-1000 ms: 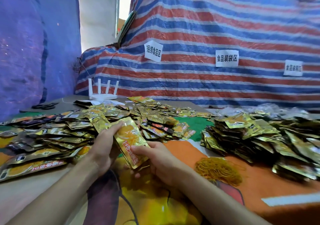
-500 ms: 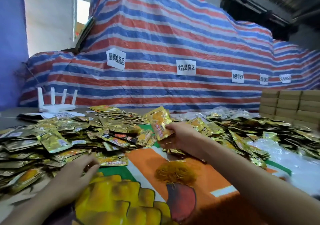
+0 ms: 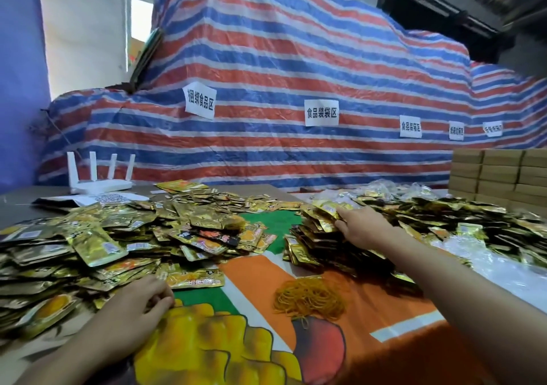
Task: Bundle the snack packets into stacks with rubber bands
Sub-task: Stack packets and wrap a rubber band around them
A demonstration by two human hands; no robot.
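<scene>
At the left edge a purple wall [image 3: 17, 88] and a bright window [image 3: 139, 26] back a white router [image 3: 99, 183] on the table [image 3: 17, 204], and loose gold snack packets [image 3: 88, 245] spread below it. There the left hand [image 3: 139, 304] rests at the heap's near edge, fingers curled under, so whether it holds anything I cannot tell. At lower centre a printed orange, green and yellow cloth [image 3: 370, 304] carries a heap of rubber bands [image 3: 309, 299], under a striped tarp [image 3: 281, 59] with paper labels [image 3: 321, 113]. Right of centre the right hand [image 3: 364, 228] pinches a gold bundle [image 3: 324, 211] atop a second packet pile [image 3: 444, 216], with cardboard boxes [image 3: 500, 177] stacked at the right edge.
</scene>
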